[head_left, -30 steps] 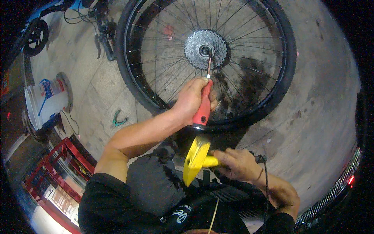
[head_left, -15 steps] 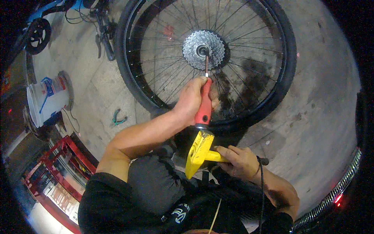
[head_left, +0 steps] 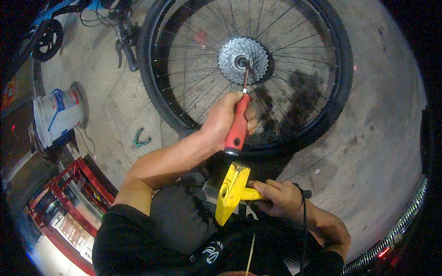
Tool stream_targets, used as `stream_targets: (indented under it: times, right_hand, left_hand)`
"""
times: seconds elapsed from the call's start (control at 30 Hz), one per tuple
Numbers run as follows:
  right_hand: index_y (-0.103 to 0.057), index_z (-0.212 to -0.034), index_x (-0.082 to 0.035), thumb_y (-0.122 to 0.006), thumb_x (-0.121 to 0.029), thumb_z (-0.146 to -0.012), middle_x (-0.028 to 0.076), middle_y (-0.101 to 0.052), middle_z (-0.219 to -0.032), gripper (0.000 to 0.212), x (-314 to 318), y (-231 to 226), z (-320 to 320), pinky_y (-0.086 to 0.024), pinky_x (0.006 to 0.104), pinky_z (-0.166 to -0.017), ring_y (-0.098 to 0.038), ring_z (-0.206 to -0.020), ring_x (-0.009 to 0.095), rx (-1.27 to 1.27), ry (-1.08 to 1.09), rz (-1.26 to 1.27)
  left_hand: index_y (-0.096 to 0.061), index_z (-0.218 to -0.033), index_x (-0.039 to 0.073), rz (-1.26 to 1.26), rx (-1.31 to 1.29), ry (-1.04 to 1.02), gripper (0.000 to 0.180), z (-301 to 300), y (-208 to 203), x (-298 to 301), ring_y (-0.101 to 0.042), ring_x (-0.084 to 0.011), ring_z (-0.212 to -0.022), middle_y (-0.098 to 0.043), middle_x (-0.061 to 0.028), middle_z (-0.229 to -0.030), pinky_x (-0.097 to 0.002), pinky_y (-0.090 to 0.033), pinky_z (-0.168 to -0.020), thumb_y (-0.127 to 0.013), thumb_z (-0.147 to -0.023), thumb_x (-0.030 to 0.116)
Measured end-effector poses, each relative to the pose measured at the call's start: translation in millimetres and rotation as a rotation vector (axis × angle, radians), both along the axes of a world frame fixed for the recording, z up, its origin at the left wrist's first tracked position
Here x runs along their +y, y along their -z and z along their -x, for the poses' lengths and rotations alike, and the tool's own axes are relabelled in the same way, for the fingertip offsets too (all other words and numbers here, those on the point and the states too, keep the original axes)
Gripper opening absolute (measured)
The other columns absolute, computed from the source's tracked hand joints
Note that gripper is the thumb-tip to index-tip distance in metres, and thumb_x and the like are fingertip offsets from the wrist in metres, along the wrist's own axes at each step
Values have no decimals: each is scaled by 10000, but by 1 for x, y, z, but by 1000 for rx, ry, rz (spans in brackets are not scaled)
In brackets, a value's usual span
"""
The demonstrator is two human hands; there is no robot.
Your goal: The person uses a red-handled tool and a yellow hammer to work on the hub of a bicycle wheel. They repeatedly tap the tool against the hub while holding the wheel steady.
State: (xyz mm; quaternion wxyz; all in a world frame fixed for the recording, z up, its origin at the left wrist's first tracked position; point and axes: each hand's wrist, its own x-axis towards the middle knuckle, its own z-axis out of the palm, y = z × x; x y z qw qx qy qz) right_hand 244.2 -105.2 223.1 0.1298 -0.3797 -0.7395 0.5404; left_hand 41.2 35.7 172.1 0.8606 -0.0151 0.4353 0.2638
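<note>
My left hand is wrapped round the red handle of a screwdriver. Its metal shaft points away from me, and the tip meets the centre of a silver cassette near the axle hole. That cassette sits at the hub of a bicycle wheel with a black tyre and thin spokes. In my right hand is a hammer with a yellow head and yellow handle, gripped by the handle. The hammer head hangs just behind the screwdriver's butt end, with a small gap between them.
Green-handled pliers lie on the stained concrete floor left of the wheel. Farther left are a white bucket and a red metal frame. A blue bicycle with black parts is at the upper left.
The hammer head has drawn back toward me, away from the screwdriver's butt, where it was touching or nearly so. The screwdriver handle has tilted slightly to the left; its tip stays at the cassette.
</note>
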Motion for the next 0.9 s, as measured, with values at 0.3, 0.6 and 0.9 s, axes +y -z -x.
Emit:
stream_targets:
  times: [0.3,0.6,0.9]
  right_hand:
    - [-537,-1310,-107,-755,-268,-780,62,-608,-775,596,5,-10,7,-524,386,-515,-635,-623,271,-15,43,6]
    - [-531,-1331,-139,-732,-326,-804,54,-632,-831,595,2,-9,12,-525,379,-511,-649,-641,264,-80,-35,-23]
    - [-547,-1339,-129,-705,-367,-835,93,-698,-995,579,-20,-2,8,-561,377,-609,-691,-785,257,-31,14,-204]
  left_hand:
    - [-468,-942,135,49,-69,7,225,4,-5,11,-427,-174,-590,-394,12,-667,-347,-373,-590,-409,-964,352]
    - [-475,-925,140,76,-37,-24,219,-1,-7,9,-440,-177,-591,-428,4,-678,-351,-401,-583,-428,-951,352]
    - [-478,-949,126,37,58,-37,228,-9,-6,6,-447,-196,-579,-453,-20,-685,-352,-404,-572,-438,-949,351]
